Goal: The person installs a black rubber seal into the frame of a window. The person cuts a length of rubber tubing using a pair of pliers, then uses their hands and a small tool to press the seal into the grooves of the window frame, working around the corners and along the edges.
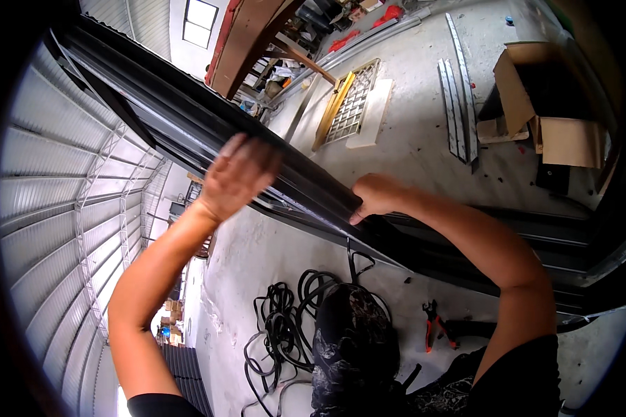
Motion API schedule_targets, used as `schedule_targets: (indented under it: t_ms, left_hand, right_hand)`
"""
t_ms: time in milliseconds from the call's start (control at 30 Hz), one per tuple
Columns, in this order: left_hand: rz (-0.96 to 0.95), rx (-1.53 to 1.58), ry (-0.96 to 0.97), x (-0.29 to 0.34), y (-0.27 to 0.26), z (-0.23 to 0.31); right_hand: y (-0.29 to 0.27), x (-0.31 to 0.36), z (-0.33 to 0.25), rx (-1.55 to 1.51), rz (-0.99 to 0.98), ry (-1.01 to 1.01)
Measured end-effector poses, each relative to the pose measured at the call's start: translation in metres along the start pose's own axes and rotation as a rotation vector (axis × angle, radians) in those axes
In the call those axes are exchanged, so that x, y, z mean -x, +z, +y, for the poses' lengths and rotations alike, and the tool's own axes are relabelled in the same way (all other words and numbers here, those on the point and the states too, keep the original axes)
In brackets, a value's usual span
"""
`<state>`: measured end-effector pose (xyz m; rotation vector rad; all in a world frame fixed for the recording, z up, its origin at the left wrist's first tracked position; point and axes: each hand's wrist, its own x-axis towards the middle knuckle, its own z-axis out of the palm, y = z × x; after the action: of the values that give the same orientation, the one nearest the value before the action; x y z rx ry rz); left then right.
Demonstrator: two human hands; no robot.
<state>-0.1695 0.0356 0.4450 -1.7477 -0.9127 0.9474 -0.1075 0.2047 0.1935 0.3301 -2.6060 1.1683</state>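
Note:
A long dark metal frame (309, 177) runs slantwise across the view, from upper left to lower right. My left hand (240, 174) lies over its upper part, and its fingers are smeared by motion. Further down the same bar, my right hand (377, 195) is closed on the frame's edge, fingers curled and thumb pressed against the near face. Below the frame, a tangled black rubber strip (279, 313) lies on the floor beside my knee. One length of it rises toward the bar near my right hand. Whether either hand holds any strip is hidden.
Red-handled pliers (435, 326) lie on the concrete floor (236, 278) right of my knee. Beyond the frame are an open cardboard box (570, 139), several metal strips (459, 104), a lattice panel (355, 104) and a brown curved piece (247, 45).

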Motion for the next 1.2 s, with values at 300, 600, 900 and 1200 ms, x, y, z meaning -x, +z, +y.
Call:
schedule_targets:
  t_ms: [300,600,900,1200]
  left_hand:
    - [-0.077,0.012,0.159,-0.014,-0.004,-0.039]
    - [-0.061,-0.026,0.198,-0.023,0.001,-0.035]
    - [-0.115,-0.031,0.181,-0.024,-0.01,-0.033]
    - [-0.096,-0.07,0.087,-0.014,-0.018,-0.067]
  right_hand:
    - [0.007,-0.012,0.017,-0.063,-0.015,-0.057]
    - [-0.003,-0.013,0.015,-0.084,-0.06,-0.042]
    - [-0.005,-0.001,0.011,-0.041,-0.036,0.004]
    - [0.012,-0.003,0.018,-0.048,0.029,0.011]
